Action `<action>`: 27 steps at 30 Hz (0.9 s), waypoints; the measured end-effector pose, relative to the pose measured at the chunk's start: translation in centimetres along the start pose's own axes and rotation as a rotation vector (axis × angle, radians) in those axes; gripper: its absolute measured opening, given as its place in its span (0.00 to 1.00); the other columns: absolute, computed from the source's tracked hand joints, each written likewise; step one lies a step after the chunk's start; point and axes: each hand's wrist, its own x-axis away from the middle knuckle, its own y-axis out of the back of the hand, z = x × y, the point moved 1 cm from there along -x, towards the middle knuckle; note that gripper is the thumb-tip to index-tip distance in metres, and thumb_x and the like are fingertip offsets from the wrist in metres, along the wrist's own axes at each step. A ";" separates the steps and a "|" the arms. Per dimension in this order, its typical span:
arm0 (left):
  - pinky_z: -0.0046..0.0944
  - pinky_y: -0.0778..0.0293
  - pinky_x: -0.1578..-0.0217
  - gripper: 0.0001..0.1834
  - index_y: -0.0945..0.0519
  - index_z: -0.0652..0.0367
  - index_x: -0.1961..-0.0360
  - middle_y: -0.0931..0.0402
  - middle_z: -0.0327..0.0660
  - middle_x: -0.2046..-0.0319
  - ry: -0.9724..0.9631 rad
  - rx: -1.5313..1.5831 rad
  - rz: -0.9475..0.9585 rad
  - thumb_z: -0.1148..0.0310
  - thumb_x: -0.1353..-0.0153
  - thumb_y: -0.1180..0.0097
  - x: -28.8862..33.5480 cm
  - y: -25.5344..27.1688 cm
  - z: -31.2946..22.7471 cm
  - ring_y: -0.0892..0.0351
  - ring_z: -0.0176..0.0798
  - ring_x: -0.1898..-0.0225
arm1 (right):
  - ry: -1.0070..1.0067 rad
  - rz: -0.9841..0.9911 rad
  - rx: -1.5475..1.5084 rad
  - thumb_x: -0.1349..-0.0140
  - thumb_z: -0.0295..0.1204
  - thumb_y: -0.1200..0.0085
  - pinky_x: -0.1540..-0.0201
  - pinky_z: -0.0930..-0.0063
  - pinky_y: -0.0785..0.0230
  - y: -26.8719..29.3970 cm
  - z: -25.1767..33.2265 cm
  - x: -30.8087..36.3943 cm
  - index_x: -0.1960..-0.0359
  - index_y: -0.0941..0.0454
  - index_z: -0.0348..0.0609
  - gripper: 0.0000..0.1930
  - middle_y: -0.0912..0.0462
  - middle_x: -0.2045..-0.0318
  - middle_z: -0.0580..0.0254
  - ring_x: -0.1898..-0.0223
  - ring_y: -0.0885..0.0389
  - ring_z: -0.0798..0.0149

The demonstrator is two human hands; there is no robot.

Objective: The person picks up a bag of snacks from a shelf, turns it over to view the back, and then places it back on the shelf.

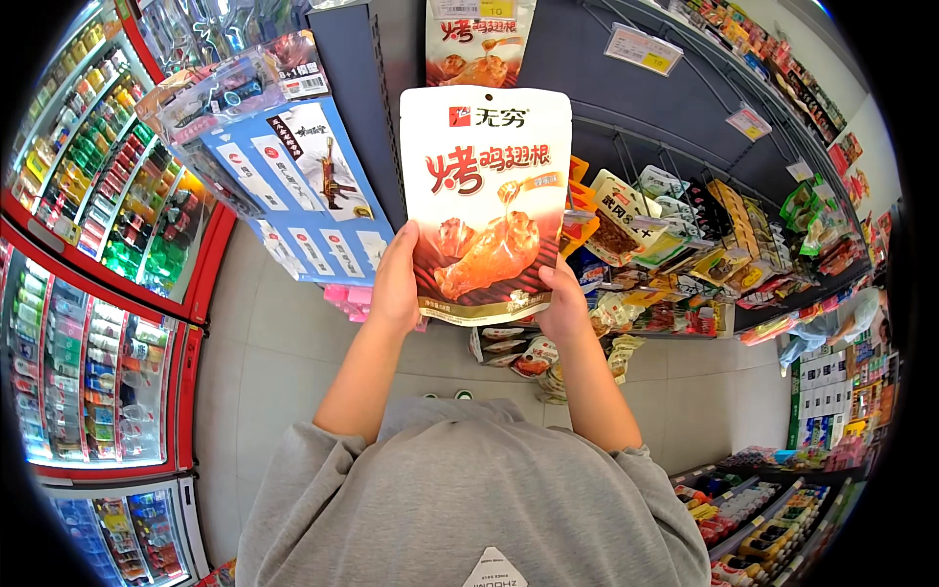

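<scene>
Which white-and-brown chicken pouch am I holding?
The front rectangular white-and-brown pouch, between your left hand and right hand; the matching pouch at the picture's top edge is untouched.

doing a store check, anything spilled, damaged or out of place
Nothing stands out: the drumstick-print snack pouch, upright between the left hand and right hand, shows no tear; the red-framed fridge looks bent only through the fisheye lens.

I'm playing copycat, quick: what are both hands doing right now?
Left hand: closed, holding the bag by its lower left edge.
Right hand: closed, holding the same bag by its lower right edge.
</scene>
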 end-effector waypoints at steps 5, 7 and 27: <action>0.34 0.31 0.54 0.20 0.29 0.66 0.54 0.25 0.44 0.57 0.019 0.048 -0.019 0.61 0.32 0.66 0.2 -0.6 -0.1 0.25 0.35 0.56 | 0.011 0.026 -0.052 0.46 0.35 0.54 0.44 0.65 0.39 0.4 -0.3 -0.2 0.44 0.40 0.35 0.28 0.30 0.48 0.54 0.47 0.30 0.59; 0.34 0.32 0.53 0.20 0.29 0.67 0.53 0.25 0.44 0.56 0.008 0.035 -0.014 0.61 0.32 0.66 0.2 -0.5 -0.1 0.25 0.35 0.55 | 0.009 0.020 -0.061 0.46 0.35 0.54 0.45 0.65 0.39 0.2 -0.2 -0.1 0.44 0.40 0.35 0.28 0.29 0.48 0.54 0.47 0.30 0.59; 0.33 0.33 0.51 0.19 0.28 0.65 0.53 0.25 0.42 0.56 -0.013 0.028 -0.038 0.60 0.33 0.63 0.8 -0.4 1.0 0.26 0.34 0.55 | -0.037 -0.012 -0.122 0.42 0.38 0.56 0.47 0.64 0.36 1.0 -0.4 0.2 0.45 0.37 0.37 0.25 0.28 0.49 0.55 0.49 0.28 0.60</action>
